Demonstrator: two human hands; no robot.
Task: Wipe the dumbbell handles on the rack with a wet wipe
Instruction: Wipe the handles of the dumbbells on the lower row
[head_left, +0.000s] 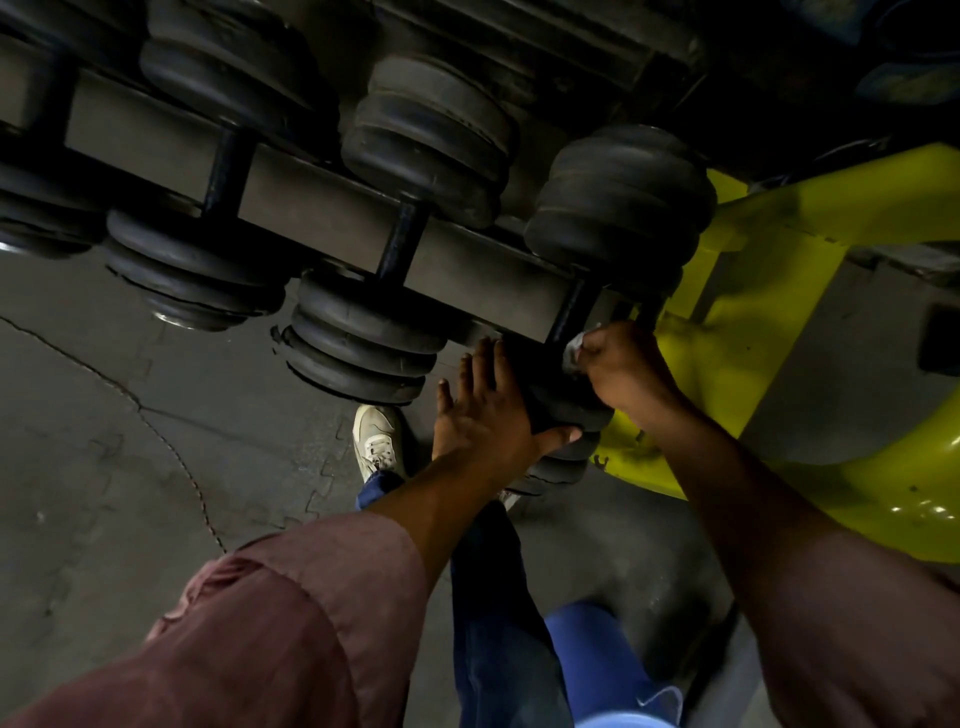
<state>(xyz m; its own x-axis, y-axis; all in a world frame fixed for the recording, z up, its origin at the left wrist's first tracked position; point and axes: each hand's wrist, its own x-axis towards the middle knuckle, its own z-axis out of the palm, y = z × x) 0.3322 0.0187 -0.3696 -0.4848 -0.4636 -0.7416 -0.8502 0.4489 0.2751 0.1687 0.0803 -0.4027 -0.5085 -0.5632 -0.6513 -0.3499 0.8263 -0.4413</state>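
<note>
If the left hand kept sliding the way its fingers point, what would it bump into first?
Probably the grey rack rail just past the fingertips of the left hand, though depth is hard to judge here.

A row of black dumbbells lay across the grey rack (291, 192), their handles bridging its rail; the right hand (621, 364) was curled around a pale wet wipe (575, 353), pressed against the handle (571, 312) of the rightmost dumbbell (618, 197); the left hand (485, 410) lay flat with straight fingers on that dumbbell's near weight (566, 410), the thumb hooked under its edge; a yellow frame (753, 322) stood just right of the rack; below, a white shoe (376, 441) stood on the cracked grey floor (130, 415); a pink sleeve (291, 613) and blue trousers (498, 623) showed nearest the camera.
</note>
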